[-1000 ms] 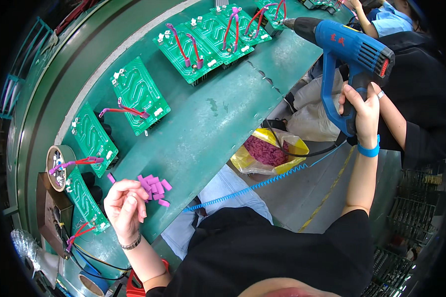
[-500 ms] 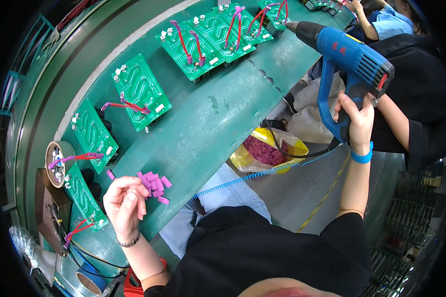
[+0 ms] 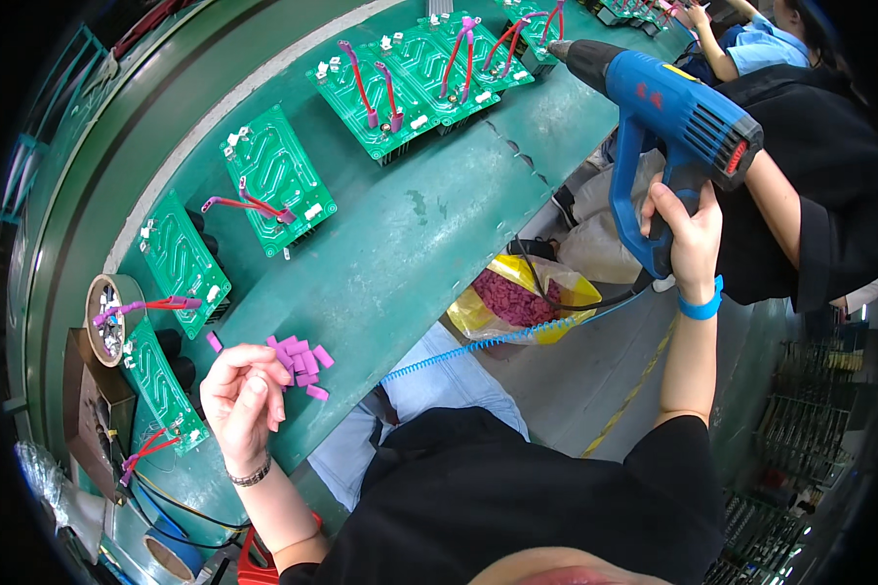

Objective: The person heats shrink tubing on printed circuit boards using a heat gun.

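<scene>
My right hand (image 3: 686,234) is closed round the handle of a blue heat gun (image 3: 668,107), whose dark nozzle points left toward the far circuit boards. A blue strap (image 3: 700,300) circles that wrist, with a coiled blue cord (image 3: 478,346) running from it. Above the bench at the left, my left hand (image 3: 242,398) is loosely curled, fingers bent and a little apart; nothing shows in it. Beside it lies a small heap of short purple sleeves (image 3: 298,361). A green circuit board (image 3: 166,385) stands just left of that hand.
More green boards (image 3: 278,166) line the bench (image 3: 390,224), several with red wires (image 3: 390,97) tipped in purple. A round tub (image 3: 107,322) of small parts sits at left. Below the bench edge is a yellow bag (image 3: 522,297) of reddish pieces. Another person (image 3: 766,44) sits at far right.
The heat gun and my right hand have shifted slightly left and down. My left hand stays nearly still, and the boards and purple sleeves lie as before.
</scene>
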{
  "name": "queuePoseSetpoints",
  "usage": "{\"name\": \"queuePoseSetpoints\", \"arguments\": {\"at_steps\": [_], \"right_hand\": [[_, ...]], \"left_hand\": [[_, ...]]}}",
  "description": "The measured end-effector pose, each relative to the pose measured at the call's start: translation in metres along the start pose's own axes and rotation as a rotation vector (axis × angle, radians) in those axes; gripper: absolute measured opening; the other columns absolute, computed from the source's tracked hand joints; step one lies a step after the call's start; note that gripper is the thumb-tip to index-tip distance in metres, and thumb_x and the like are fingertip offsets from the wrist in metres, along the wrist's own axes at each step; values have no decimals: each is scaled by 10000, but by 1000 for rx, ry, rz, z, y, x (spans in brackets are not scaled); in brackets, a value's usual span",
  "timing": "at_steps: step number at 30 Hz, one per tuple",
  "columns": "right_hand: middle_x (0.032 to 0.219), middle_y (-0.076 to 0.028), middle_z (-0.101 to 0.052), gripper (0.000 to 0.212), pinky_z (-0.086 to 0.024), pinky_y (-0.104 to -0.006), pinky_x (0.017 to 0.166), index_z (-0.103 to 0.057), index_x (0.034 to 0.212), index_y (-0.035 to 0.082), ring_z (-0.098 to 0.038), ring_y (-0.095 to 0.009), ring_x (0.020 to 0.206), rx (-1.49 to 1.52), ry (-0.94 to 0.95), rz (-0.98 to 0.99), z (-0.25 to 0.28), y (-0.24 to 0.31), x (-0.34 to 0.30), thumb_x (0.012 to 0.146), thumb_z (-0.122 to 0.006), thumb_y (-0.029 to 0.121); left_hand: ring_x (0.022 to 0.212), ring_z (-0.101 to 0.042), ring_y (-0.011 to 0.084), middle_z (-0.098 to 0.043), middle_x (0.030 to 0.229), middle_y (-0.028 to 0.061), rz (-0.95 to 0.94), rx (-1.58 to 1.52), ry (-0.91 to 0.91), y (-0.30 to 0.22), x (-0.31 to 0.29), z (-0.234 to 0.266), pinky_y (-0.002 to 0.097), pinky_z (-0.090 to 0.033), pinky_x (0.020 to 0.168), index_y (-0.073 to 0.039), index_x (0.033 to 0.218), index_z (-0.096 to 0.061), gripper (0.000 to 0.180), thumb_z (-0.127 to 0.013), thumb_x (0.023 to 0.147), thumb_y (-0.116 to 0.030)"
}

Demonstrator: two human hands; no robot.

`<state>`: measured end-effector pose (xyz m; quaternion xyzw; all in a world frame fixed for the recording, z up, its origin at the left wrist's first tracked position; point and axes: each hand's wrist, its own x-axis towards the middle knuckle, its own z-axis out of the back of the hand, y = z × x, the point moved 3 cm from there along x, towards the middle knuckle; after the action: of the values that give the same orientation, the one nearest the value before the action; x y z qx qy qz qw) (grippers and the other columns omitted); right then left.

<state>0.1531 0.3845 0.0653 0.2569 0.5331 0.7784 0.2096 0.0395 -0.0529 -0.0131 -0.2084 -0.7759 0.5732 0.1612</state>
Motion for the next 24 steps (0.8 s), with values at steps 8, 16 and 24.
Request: {"name": "queuePoseSetpoints", "arguments": {"at_steps": [8, 16, 24], "right_hand": [[677, -77, -567, 192, -440, -241, 523, -505, 918, -9, -540, -125, 546, -27, 10, 9, -5, 4, -1, 821, -631, 99], [667, -74, -571, 196, -440, -237, 521, -496, 922, -6, -539, -122, 527, -77, -66, -13, 1, 7, -12, 818, -625, 98], [649, -66, -572, 169, -436, -236, 516, -493, 900, 7, -531, -119, 509, -22, -68, 12, -2, -12, -8, 829, -611, 103]], "left_hand": [[433, -467, 71, -604, 806, 172, -8, -2, 5, -1, -2, 3, 159, -325, 365, 91, 1058, -525, 284, -551, 866, -117], [448, -474, 65, -608, 807, 165, -18, 23, 20, -5, -4, -1, 158, -329, 362, 84, 1055, -532, 272, -549, 865, -110], [451, -480, 63, -617, 812, 170, -11, -1, 16, -2, -2, 1, 155, -335, 365, 83, 1072, -528, 272, -546, 874, -102]]}}
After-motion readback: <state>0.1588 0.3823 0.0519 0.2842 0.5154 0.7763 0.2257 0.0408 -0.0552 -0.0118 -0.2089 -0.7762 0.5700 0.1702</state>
